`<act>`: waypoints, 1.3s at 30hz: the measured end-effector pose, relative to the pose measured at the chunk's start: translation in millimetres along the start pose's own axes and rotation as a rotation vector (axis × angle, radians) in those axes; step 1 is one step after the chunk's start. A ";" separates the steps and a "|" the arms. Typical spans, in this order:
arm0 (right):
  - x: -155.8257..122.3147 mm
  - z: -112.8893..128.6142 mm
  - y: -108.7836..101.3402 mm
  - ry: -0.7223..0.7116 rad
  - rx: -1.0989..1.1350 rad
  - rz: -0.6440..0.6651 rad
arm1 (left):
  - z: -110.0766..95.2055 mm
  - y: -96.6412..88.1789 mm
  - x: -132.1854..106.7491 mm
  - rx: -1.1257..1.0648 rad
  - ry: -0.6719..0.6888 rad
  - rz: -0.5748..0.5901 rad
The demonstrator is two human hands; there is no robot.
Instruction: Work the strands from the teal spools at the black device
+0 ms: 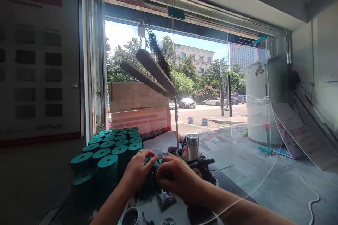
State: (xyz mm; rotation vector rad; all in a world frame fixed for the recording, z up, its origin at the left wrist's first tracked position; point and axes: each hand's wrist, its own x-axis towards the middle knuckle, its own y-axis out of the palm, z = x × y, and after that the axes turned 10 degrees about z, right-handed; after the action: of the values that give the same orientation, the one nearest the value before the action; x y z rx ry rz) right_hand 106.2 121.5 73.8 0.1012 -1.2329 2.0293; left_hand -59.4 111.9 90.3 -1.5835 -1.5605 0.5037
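My left hand (138, 168) has its fingers bent over the top of a dark green cylinder (149, 184), with thumb and forefinger on its rim. Close against it, my right hand (175, 175) is closed in a pinch beside the top of that cylinder; whatever is between its fingers is hidden. A small plastic bag of dark bits (166, 200) lies just in front of the hands. Nearer to me are a cup with dark contents (130, 216) and a small container of grey bits (169, 221).
Rows of green cylinders (107, 161) with centre holes stand left. A twin-bar lamp (155, 74) rises behind the hands. A silver-lidded cup (192, 146) and a black device (202, 167) stand right. A pale cable (290, 172) crosses the floor near the glass door (237, 88).
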 end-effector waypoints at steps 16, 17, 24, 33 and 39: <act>22.1 -8.7 -22.9 0.063 0.255 0.126 | 18.0 -6.5 35.7 -0.018 -0.035 0.211; 22.1 -9.5 -22.9 0.056 0.277 0.127 | 17.5 -6.6 35.8 -0.017 -0.034 0.211; 22.7 -7.9 -24.0 0.030 0.249 0.127 | 16.2 -7.8 38.0 -0.014 -0.044 0.228; 25.9 -1.3 -29.2 0.038 0.094 0.154 | 17.4 -9.6 39.4 -0.047 -0.026 0.199; 34.2 0.8 -29.8 0.152 0.184 0.174 | 19.4 -10.4 38.7 -0.094 -0.010 0.177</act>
State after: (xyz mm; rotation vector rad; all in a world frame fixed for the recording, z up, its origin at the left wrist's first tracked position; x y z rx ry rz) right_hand 100.1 147.5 110.5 -0.0743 -0.9880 2.2536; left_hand -75.1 152.8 97.6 -1.8041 -1.4775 0.5422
